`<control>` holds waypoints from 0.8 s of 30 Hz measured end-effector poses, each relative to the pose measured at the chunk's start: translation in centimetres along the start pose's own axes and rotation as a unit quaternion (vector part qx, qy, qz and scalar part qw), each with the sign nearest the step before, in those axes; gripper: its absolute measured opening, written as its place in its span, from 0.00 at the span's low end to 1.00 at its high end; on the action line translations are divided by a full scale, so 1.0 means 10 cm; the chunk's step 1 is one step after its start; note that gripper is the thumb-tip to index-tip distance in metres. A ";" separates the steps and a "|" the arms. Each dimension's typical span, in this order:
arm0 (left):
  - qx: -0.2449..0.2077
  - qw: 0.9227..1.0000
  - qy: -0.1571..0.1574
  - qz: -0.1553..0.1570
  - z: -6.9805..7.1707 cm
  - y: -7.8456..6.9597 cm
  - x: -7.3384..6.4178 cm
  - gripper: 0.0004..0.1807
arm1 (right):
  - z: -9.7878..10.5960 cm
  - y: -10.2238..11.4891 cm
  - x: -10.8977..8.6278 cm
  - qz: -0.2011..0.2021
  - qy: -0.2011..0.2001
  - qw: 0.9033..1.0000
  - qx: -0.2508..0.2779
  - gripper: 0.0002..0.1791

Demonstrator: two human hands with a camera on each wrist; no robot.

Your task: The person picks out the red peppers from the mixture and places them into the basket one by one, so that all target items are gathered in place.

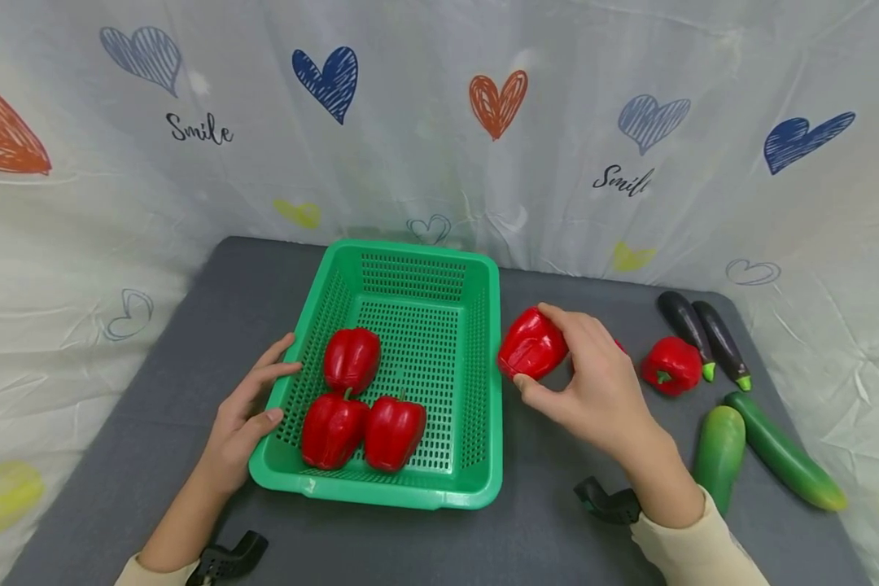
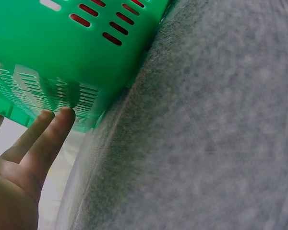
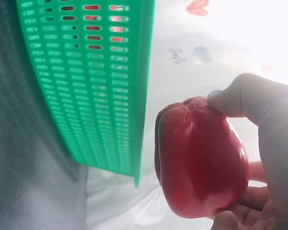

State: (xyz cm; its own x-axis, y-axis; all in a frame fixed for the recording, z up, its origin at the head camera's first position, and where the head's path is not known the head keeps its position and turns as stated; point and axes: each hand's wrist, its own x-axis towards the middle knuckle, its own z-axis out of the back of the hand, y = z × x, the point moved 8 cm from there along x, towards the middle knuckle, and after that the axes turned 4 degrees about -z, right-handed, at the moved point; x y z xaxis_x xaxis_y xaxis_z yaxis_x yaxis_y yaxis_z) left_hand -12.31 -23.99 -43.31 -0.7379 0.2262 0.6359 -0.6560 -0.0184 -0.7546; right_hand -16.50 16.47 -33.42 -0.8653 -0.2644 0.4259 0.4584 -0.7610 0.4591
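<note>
My right hand (image 1: 604, 387) grips a red bell pepper (image 1: 533, 343) between thumb and fingers, just beyond the right rim of a green plastic basket (image 1: 487, 391). In the right wrist view the same bell pepper (image 3: 201, 158) shows from beneath, beside the slotted basket wall (image 3: 86, 86). At the basket's left side, my left hand (image 1: 242, 415) has its fingertips at the rim. Seen from the left wrist, its fingers (image 2: 50, 139) lie fairly straight against the outer wall. Three red bell peppers (image 1: 352, 360) sit inside, toward the near left corner.
Another red bell pepper (image 1: 671, 366) lies on the grey tabletop (image 1: 557, 521) to the right, near two dark eggplants (image 1: 721, 342). Closer to me are a short green cucumber-like vegetable (image 1: 721, 456) and a longer one (image 1: 784, 456). A white curtain (image 1: 410, 122) with printed hearts hangs behind.
</note>
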 end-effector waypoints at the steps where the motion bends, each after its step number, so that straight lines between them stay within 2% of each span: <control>1: 0.000 1.000 0.000 0.000 0.00 0.00 0.00 0.29 | -0.01 0.02 0.02 0.005 0.003 1.000 0.001 0.47; 7: 0.000 1.000 -0.002 0.001 0.00 -0.01 0.00 0.29 | -0.09 0.14 0.11 0.023 0.030 0.999 0.010 0.50; 24: 0.005 1.000 -0.003 0.001 -0.01 -0.04 0.02 0.29 | -0.34 0.34 0.38 0.020 0.108 0.993 0.037 0.53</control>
State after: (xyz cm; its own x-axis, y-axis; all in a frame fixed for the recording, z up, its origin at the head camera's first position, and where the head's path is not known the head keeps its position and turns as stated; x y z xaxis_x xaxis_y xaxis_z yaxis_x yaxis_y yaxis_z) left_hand -12.19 -23.88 -42.82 -0.7406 0.2208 0.6346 -0.6554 -0.0294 -0.7547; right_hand -18.91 10.85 -32.90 -0.8658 -0.4205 0.2712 0.4999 -0.7041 0.5043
